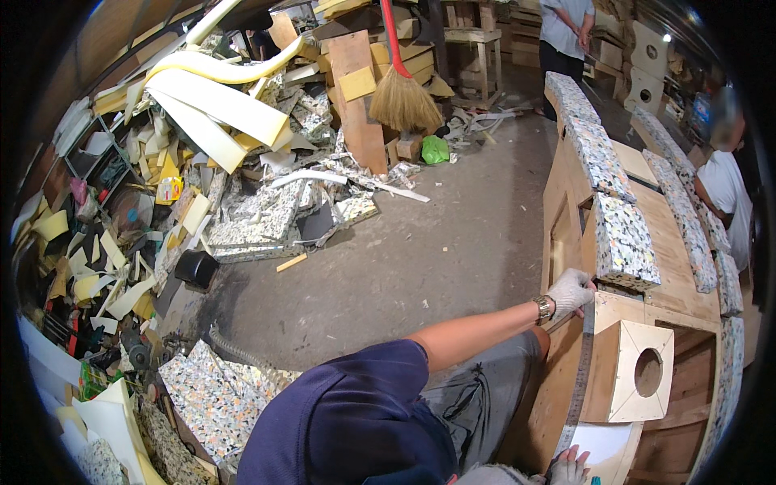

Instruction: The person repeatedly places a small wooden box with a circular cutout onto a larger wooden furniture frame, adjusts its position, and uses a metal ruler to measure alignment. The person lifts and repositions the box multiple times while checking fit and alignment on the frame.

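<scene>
A long wooden frame (533,408) stands at my right side. Along its near edge lies a narrow grey marked strip that looks like a measuring tape (579,372). My left hand (571,293), in a whitish glove with a metal watch at the wrist, is closed at the strip's far end, just below a speckled foam block (624,242). At the lower edge my right hand (569,469), also gloved with bare fingertips, lies with fingers spread by the strip's near end, beside a white sheet (600,440). A pale wooden box with a round hole (647,373) sits between frame members.
Foam offcuts (210,121) and scraps heap up on the left. A red-handled broom (404,101) leans at the back beside a wooden board (356,105). One person (568,28) stands behind the frame; another (727,194) is at the right. Several foam pads (679,218) line the frame.
</scene>
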The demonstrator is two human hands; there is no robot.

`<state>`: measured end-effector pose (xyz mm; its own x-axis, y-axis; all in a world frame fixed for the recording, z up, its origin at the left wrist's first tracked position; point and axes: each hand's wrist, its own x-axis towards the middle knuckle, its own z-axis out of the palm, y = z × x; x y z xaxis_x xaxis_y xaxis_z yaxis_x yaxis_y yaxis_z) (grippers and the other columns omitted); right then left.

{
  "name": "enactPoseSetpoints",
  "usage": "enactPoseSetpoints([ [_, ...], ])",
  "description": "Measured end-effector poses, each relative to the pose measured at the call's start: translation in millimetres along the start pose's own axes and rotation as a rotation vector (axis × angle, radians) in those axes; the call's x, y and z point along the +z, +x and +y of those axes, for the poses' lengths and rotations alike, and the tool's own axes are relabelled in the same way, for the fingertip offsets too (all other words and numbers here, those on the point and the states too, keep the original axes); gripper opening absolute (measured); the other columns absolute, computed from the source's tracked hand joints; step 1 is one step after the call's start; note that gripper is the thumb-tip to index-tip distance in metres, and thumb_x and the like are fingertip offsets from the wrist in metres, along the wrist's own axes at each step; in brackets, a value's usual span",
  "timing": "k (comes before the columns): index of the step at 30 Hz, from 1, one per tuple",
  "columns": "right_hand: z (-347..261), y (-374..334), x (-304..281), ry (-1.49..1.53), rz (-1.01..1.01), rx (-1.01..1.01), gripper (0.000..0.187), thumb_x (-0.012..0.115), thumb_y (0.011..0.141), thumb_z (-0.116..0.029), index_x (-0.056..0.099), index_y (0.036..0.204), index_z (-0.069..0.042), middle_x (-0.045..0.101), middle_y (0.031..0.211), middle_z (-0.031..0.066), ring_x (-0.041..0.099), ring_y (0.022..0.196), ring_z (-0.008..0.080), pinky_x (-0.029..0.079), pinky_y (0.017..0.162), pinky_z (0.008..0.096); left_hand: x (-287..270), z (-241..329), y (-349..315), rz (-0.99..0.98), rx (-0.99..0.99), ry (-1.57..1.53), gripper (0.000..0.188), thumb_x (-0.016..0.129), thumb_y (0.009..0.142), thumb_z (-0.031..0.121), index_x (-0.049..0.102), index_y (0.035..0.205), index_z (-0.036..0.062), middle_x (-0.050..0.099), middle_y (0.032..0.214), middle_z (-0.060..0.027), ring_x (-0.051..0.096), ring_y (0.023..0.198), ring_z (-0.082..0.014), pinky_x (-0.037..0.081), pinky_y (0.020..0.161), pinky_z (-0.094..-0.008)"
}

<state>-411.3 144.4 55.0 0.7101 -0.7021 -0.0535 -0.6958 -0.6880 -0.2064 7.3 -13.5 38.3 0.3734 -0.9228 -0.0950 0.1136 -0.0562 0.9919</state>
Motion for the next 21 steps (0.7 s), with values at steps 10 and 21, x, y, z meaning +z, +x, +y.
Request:
enactPoseSetpoints([
  [10, 8, -2, 19, 0.029, 0.11, 0.019, 0.081, 0.078, 0.088, -0.036, 0.051, 0.159, -0.01, 0.052, 0.16, 0.0244, 0.038, 0.155, 0.0445, 0.022, 0.129, 0.0614, -3, -8, 1, 0.028, -0.001, -0.002, 0.019, 0.066, 0.095, 0.009, 0.07, 0.109, -0.004, 0.071, 0.086, -0.0093, 0.072, 0.063, -0.0161, 0.064, 0.053, -0.0313],
  [21, -4, -1, 13, -0.063, 0.176, -0.061, 0.093, 0.084, 0.076, -0.014, 0.046, 0.16, -0.002, 0.043, 0.169, 0.0206, 0.038, 0.158, 0.0399, 0.023, 0.132, 0.0572, -9, -12, 5, 0.056, 0.022, 0.019, 0.018, 0.072, 0.099, 0.013, 0.075, 0.107, -0.0035, 0.076, 0.089, -0.0138, 0.076, 0.066, -0.022, 0.065, 0.056, -0.0351],
])
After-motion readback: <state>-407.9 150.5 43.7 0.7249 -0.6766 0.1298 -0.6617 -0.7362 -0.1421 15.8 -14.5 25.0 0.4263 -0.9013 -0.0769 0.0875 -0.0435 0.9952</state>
